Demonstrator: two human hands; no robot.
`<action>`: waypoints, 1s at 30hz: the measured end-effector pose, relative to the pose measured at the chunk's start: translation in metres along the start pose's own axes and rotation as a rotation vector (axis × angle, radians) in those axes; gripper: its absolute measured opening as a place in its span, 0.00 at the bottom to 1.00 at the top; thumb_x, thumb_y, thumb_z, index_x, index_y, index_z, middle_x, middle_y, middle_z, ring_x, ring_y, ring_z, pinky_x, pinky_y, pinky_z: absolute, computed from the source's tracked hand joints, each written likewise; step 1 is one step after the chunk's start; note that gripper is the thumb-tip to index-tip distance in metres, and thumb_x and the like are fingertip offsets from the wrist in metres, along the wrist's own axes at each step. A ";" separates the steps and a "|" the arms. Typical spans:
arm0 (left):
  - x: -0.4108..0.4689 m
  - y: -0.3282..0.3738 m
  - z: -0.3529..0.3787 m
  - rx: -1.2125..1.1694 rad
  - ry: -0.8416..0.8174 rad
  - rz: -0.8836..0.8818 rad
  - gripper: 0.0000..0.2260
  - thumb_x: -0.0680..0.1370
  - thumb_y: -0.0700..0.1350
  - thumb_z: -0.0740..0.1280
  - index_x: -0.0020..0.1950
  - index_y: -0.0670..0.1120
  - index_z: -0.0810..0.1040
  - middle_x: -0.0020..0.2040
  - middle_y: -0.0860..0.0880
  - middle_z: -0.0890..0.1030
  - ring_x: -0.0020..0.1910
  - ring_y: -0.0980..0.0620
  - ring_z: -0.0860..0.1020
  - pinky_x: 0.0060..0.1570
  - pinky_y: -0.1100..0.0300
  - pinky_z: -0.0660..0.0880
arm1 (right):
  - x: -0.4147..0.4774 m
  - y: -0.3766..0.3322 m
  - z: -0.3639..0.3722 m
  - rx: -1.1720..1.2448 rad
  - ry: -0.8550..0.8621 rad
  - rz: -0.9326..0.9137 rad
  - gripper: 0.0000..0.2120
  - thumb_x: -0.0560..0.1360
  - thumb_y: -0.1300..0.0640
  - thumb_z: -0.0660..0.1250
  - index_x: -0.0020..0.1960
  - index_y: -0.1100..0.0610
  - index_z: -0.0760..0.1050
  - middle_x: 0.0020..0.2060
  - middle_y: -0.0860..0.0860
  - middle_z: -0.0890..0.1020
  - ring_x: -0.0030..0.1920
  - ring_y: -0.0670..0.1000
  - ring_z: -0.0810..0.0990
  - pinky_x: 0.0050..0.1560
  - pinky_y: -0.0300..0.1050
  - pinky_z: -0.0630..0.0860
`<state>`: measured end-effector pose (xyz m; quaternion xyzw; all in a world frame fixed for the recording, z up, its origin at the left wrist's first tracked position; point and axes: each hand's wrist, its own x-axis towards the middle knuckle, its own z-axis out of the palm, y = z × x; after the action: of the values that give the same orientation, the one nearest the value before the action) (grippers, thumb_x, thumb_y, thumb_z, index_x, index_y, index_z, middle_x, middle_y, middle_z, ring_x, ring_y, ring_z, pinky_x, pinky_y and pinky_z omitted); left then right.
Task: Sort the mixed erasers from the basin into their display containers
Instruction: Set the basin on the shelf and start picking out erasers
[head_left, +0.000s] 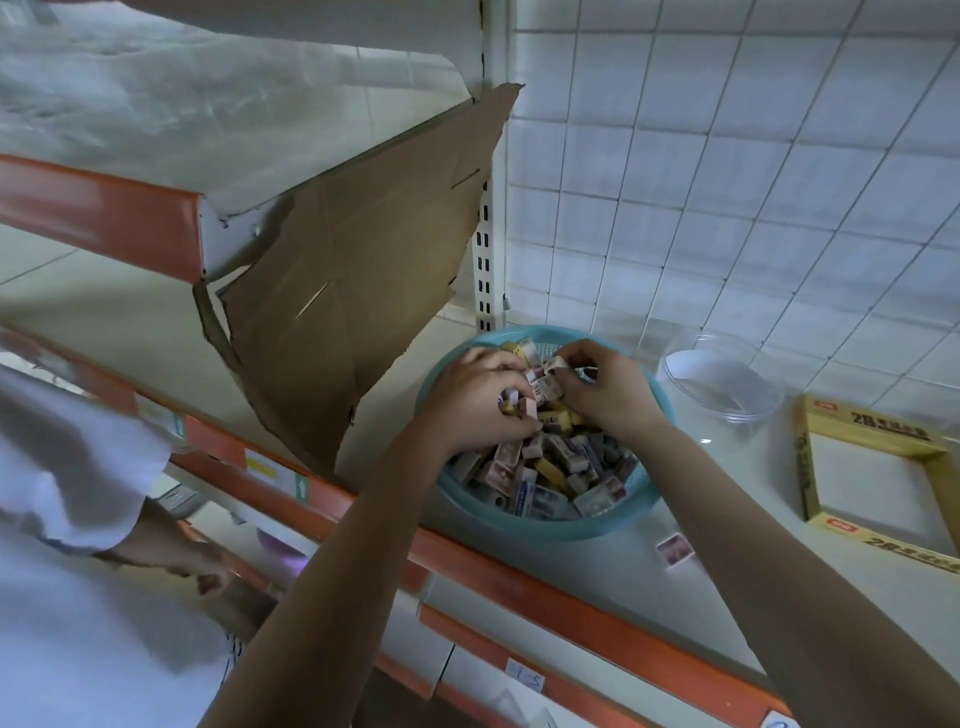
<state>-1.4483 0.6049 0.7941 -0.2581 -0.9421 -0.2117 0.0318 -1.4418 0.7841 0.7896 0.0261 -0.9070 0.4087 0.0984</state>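
Erasers (550, 467), small rectangular blocks in printed paper sleeves of pink, yellow, grey, white and blue, lie heaped at all angles inside a round teal plastic basin (540, 527), filling it close to the rim. The basin stands on a white shelf board (649, 597) near its orange front strip (571, 587), against a wall of white square tiles (727, 156). Both hands are over the far half of the heap. The left hand (478, 400) has its fingers curled round a small bunch of erasers (514, 408), one pink-edged block showing under the fingertips. The right hand (605, 389) pinches a pale sleeved eraser (553, 364) between thumb and fingers, lifted just above the pile and close to the left hand's knuckles. One loose pink-sleeved eraser (675, 551) lies flat on the shelf board just in front of the basin, apart from it. Just beside the basin on its right sits a clear round plastic tub (722, 384), and farther right an open yellow cardboard display box (872, 423) printed with "2B", its white inside showing. A torn sheet of brown cardboard (353, 270) leans against the shelf frame to the left of the basin. At the far left another person in white clothing (67, 493) is partly in view.
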 end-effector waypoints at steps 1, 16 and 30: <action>0.000 0.000 0.001 0.001 0.010 -0.002 0.11 0.68 0.53 0.72 0.49 0.56 0.81 0.63 0.58 0.73 0.65 0.53 0.64 0.60 0.59 0.62 | 0.000 0.000 0.000 0.000 0.003 -0.003 0.08 0.75 0.59 0.65 0.54 0.57 0.78 0.44 0.48 0.80 0.48 0.47 0.77 0.46 0.31 0.67; -0.001 0.043 -0.017 -0.447 0.208 0.017 0.14 0.73 0.39 0.73 0.56 0.46 0.77 0.48 0.56 0.78 0.46 0.61 0.78 0.46 0.78 0.71 | -0.043 0.001 -0.068 0.191 0.090 0.050 0.06 0.73 0.56 0.70 0.42 0.47 0.75 0.38 0.44 0.80 0.32 0.43 0.77 0.37 0.36 0.75; 0.002 0.141 0.035 -0.334 -0.237 0.266 0.21 0.73 0.40 0.72 0.64 0.51 0.76 0.56 0.54 0.80 0.50 0.58 0.78 0.53 0.65 0.73 | -0.138 0.055 -0.124 -0.073 0.178 0.286 0.09 0.71 0.60 0.70 0.51 0.53 0.80 0.39 0.47 0.80 0.38 0.43 0.75 0.36 0.22 0.67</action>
<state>-1.3782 0.7299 0.8162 -0.4044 -0.8490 -0.3267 -0.0944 -1.2946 0.9089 0.8014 -0.1431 -0.9033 0.3861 0.1202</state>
